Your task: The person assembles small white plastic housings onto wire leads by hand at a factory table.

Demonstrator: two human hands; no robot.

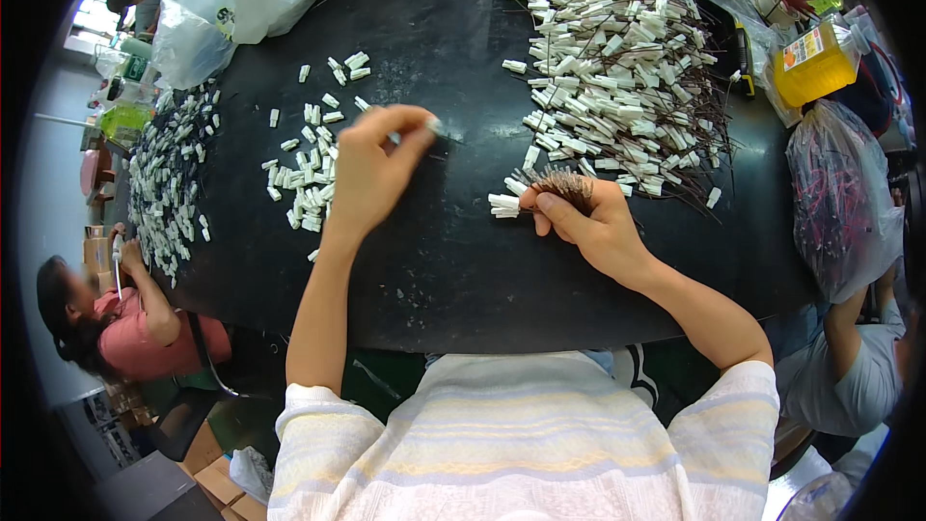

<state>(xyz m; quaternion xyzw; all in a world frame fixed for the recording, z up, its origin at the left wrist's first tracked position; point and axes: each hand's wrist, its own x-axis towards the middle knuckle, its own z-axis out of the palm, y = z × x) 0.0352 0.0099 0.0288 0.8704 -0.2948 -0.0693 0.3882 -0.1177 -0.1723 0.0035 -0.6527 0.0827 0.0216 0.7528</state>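
Note:
My left hand (374, 169) is raised over the middle of the black table, thumb and forefinger pinched on a small white connector (435, 125), slightly blurred. My right hand (606, 232) grips a bundle of short brown wires (569, 187), their thin ends fanned toward the upper left. White connectors (503, 205) show just left of its fingertips; whether they hang from the bundle or lie on the table I cannot tell. Beside my left hand lie loose white connectors (307, 174). Beyond my right hand spreads a large heap of white connectors with brown wires (617, 77).
Another pile of connectors with dark wires (169, 174) covers the table's left end. Plastic bags (236, 0) stand at the far left. A bottle of yellow liquid (818, 63) and a bag of wires (839, 203) sit at the right. A person in pink (145, 328) works at the left.

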